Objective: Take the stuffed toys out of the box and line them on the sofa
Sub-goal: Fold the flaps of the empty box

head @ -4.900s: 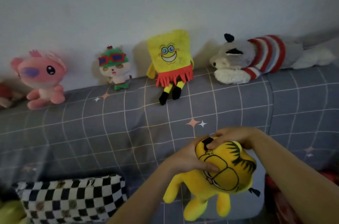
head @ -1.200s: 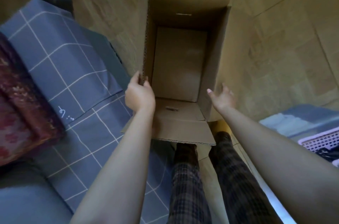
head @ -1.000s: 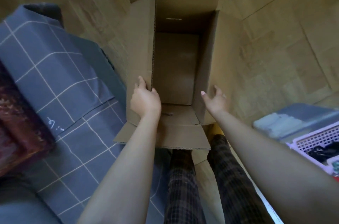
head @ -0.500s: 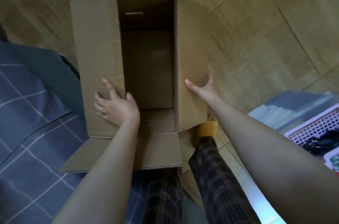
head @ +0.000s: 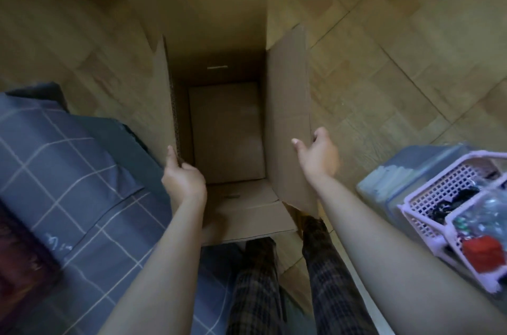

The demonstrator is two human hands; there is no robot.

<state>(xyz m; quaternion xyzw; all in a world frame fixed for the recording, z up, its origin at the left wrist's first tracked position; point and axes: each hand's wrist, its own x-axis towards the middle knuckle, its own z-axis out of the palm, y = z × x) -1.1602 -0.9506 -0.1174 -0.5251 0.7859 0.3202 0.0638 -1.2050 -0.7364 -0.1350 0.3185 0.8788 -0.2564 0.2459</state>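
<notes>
One cardboard box [head: 227, 129] at frame centre on the wooden floor [head: 397, 33], two hands on its flaps.
Left hand [head: 183, 180] fingers clamped on the left flap; right hand [head: 318, 155] fingers curled around the right flap's edge. No stuffed toys visible inside. One grid-patterned sofa [head: 68, 183] lower left, one pink basket [head: 452, 219] lower right.

Both bare forearms are extending forward and downward from the lower edge of the view, roughly parallel and well apart. The left hand [head: 183, 180] is curling at the wrist, its fingers closing over a thin upright edge with the thumb lying along the outer face. The right hand [head: 318, 153] is pinching a panel, the thumb pressing on the inner face and the remaining fingers wrapping behind it. Two legs in plaid trousers [head: 290, 288] are standing between the forearms.
</notes>
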